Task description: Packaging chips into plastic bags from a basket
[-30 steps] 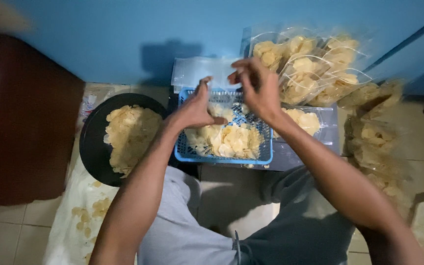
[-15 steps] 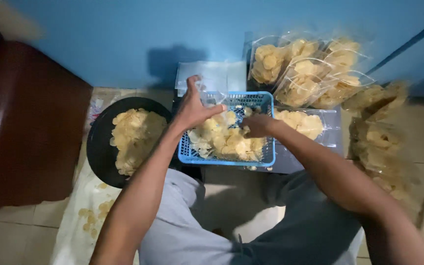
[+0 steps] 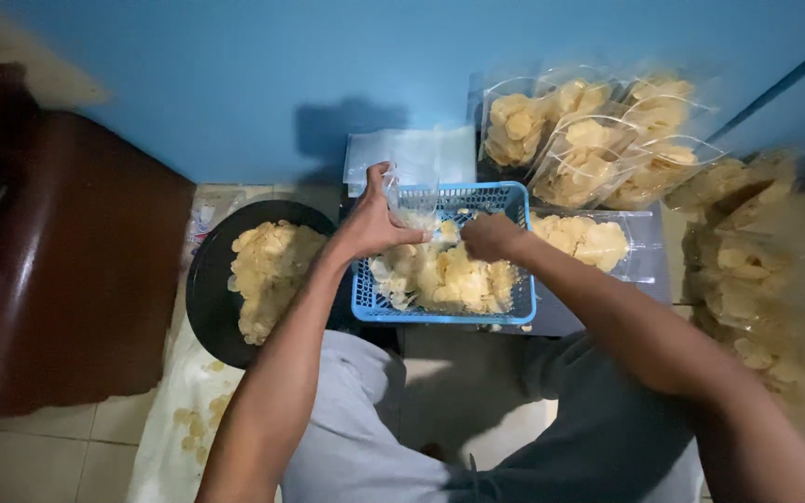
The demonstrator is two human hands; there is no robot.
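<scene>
Blue wall backs the tiled floor (image 3: 30, 447) where you sit. Your left hand (image 3: 375, 224) pinches a clear plastic bag (image 3: 412, 197) open over the blue basket (image 3: 440, 312) of chips (image 3: 449, 275); your right hand (image 3: 488, 237), closed, digs into them. Black pan (image 3: 207, 298) sits beside the basket.

chips (image 3: 449, 279) in basket (image 3: 440, 315), pan (image 3: 205, 298) left, bags (image 3: 589, 140) behind

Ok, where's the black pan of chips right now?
In the head view the black pan sits on the floor at the person's left, right beside the blue basket, just outside the left hand.
</scene>
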